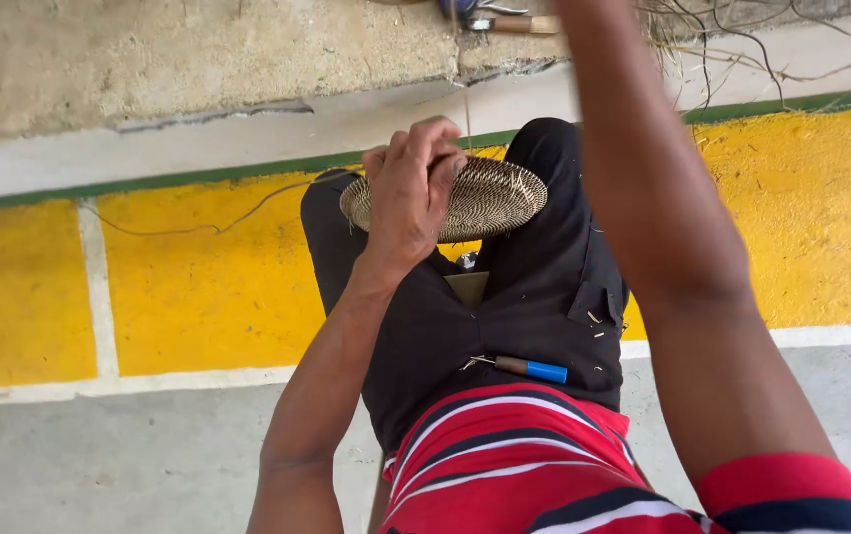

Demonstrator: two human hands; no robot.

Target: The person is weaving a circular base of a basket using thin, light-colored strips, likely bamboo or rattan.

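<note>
Left hand grasps woven disc at its 9 o'clock rim; strand runs toward 12; right hand out of frame, state unknown.

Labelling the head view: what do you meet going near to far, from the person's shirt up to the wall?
Striped red shirt → tool with blue and wooden handle on the black-trousered lap → left hand gripping the round woven basket base → green painted stripe → rough concrete wall.
</note>
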